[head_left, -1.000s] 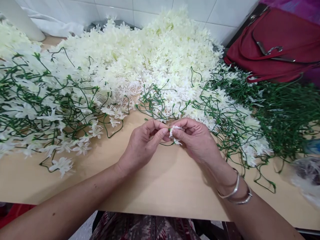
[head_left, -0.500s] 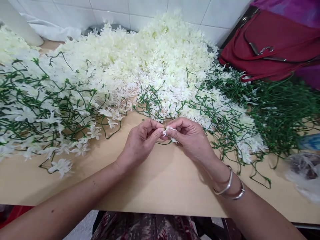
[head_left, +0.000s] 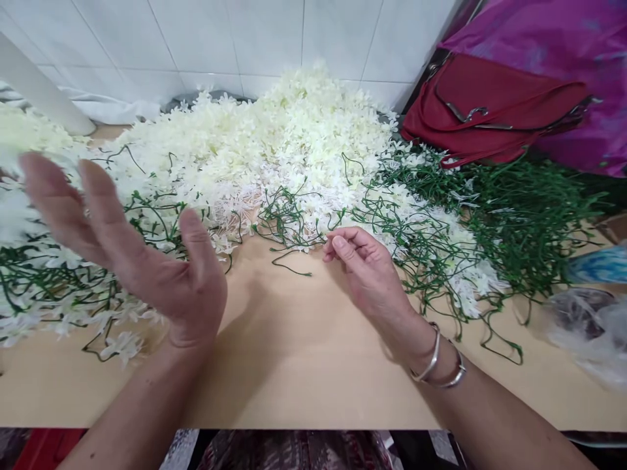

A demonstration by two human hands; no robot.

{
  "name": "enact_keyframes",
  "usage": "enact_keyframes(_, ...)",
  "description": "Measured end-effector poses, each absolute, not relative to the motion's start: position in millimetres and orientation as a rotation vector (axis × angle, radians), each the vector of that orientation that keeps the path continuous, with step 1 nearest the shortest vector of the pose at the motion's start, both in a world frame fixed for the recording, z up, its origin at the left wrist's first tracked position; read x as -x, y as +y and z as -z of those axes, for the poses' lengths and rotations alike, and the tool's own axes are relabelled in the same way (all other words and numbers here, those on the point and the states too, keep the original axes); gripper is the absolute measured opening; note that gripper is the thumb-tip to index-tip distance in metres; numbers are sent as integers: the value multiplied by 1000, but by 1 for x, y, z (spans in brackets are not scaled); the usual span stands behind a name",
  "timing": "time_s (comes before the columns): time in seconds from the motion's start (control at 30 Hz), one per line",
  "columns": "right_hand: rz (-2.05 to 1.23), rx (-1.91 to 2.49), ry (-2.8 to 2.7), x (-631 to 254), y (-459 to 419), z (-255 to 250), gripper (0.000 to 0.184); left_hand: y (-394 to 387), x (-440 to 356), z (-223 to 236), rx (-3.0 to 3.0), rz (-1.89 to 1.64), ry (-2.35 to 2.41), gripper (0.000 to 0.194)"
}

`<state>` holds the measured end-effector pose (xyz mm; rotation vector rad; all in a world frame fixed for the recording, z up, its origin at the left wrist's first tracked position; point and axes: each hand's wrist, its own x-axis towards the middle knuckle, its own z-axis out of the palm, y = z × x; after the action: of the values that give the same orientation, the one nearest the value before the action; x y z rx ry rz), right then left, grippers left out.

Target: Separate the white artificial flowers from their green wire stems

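Observation:
My left hand (head_left: pixel 147 254) is raised at the left with its fingers spread and nothing in it. Behind it lies a heap of white artificial flowers on green stems (head_left: pixel 44 281), partly hidden and blurred near the fingertips. Near the middle, my right hand (head_left: pixel 362 261) is held above the table, thumb and fingertips pressed together. Whatever is in that pinch is too small to make out. Just left of the right hand, a loose green stem (head_left: pixel 294 267) lies on the table, close to a small tangle of bare green stems (head_left: pixel 287 215).
A large pile of white blossoms (head_left: pixel 304 124) stands against the tiled wall (head_left: pixel 269 39). To the right are a mass of green stems (head_left: pixel 519 209), a red handbag (head_left: pixel 509 104), a purple bag (head_left: pixel 597 59) and a clear plastic bag (head_left: pixel 588 326). The beige tabletop (head_left: pixel 304 365) ends in front.
My hands have parted. The left has swung left and up and opened; the right stays near the middle, pinched. The white flower between them is no longer there. The view has shifted slightly.

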<state>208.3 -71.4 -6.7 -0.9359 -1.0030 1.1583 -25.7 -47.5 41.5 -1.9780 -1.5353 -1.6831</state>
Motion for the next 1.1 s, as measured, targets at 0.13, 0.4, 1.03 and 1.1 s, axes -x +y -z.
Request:
enact_keyframes(0.13, -1090, 980, -1091, -209, -72, 7, 12, -52, 5, -28, 1973, 1656, -1262, 50)
enact_keyframes(0.4, -969, 1144, -1296, -210, -76, 8, 6, -60, -19, 5, 2566, 1070, -1452, 21)
enact_keyframes(1.03, -742, 870, -2276, -216, -84, -11, 21, -56, -14, 0, 2486, 1219, -1553, 6)
enact_keyframes(1.1, -752, 861, -2257, -216, -83, -12, 21, -55, -13, -4, 2419, 1413, -1529, 6)
